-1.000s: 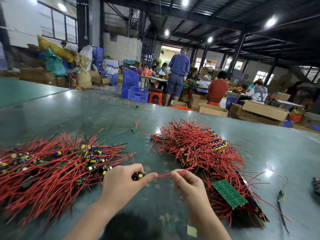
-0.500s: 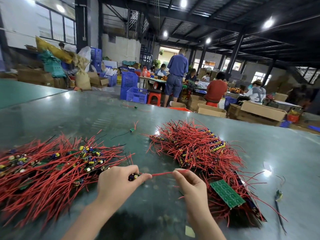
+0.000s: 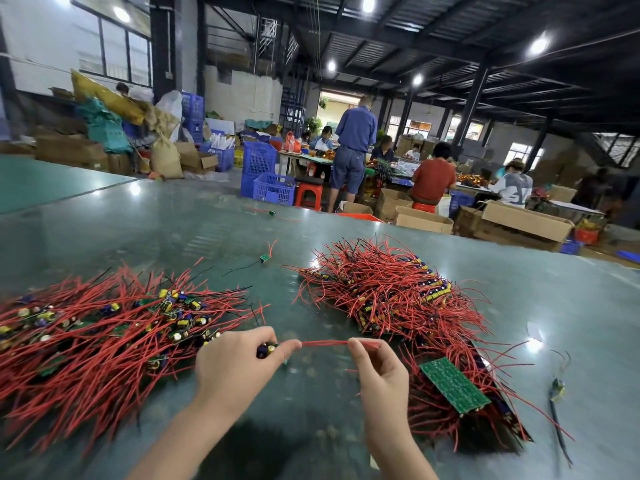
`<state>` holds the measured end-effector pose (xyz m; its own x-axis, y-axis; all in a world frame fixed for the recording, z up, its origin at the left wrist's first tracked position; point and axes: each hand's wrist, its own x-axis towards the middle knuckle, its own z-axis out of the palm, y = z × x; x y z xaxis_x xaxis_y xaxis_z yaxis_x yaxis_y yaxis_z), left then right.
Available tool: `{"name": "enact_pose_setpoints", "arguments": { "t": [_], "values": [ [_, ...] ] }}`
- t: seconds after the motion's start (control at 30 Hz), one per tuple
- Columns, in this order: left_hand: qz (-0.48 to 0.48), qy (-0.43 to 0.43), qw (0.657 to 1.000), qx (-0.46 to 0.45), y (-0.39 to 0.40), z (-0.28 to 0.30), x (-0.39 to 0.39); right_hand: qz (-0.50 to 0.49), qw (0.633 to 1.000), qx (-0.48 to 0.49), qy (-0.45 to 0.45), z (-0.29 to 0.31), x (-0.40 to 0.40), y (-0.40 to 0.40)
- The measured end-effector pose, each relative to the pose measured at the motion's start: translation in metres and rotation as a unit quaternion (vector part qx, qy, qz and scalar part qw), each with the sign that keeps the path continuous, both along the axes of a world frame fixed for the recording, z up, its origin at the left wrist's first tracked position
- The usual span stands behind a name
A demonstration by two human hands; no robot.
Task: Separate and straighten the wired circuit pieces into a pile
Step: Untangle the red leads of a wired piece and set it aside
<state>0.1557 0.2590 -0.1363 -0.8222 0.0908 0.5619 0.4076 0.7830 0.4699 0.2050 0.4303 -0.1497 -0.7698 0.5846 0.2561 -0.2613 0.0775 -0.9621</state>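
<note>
Blue slatted plastic crates (image 3: 273, 188) stand beyond the far edge of the glossy green counter (image 3: 145, 233); what they hold cannot be told. Above the near edge, the left hand (image 3: 235, 368) pinches the component end of a small red-wired circuit piece (image 3: 323, 343), and the right hand (image 3: 382, 372) pinches its wire. The wire runs taut, left to right, between a straightened pile of red-wired pieces (image 3: 104, 334) and a tangled heap of red-wired pieces (image 3: 398, 299).

text: none legible | labels: none | numbers: none | signs: none
</note>
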Motion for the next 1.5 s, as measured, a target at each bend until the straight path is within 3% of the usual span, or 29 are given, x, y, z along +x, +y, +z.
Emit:
{"name": "enact_pose_setpoints", "arguments": {
  "t": [0.07,0.2,0.3,0.43,0.63,0.87,0.93,1.1,1.23,1.37,1.5],
  "values": [
    [-0.006,0.006,1.0,0.008,-0.007,0.004,-0.002,0.002,1.0,-0.014,-0.005,-0.001,-0.001,-0.002],
    [-0.041,0.034,0.996,-0.075,0.005,0.008,0.007,-0.084,0.996,-0.026,-0.02,-0.01,-0.002,-0.002],
    [-0.05,0.076,0.992,-0.089,0.013,0.005,0.01,-0.108,0.994,-0.017,-0.008,-0.009,-0.003,0.001],
    [-0.027,0.043,0.998,-0.037,-0.001,0.008,0.006,-0.054,0.998,-0.02,0.016,-0.003,-0.001,0.001],
    [-0.04,-0.059,0.996,0.059,-0.007,0.004,-0.004,0.021,0.994,-0.111,-0.009,0.0,-0.001,0.004],
    [-0.096,-0.08,0.989,0.083,-0.024,0.012,-0.01,0.236,0.935,-0.264,-0.032,0.006,-0.005,0.016],
    [-0.104,-0.079,0.988,0.083,-0.026,0.011,-0.012,0.238,0.937,-0.252,-0.033,0.005,-0.006,0.017],
    [-0.093,-0.075,0.99,0.068,-0.03,0.009,-0.014,0.133,0.986,-0.091,-0.03,0.004,-0.002,0.016],
    [-0.065,-0.058,0.994,0.062,-0.027,0.008,-0.014,0.046,0.997,-0.055,-0.012,0.002,-0.001,0.009],
    [-0.027,0.018,0.999,0.012,-0.019,0.003,-0.011,-0.048,0.998,0.017,0.026,-0.002,0.002,0.006],
    [0.017,0.065,0.998,-0.016,-0.026,0.007,-0.012,0.07,0.997,-0.002,-0.026,0.006,0.002,0.013]
  ]
}}
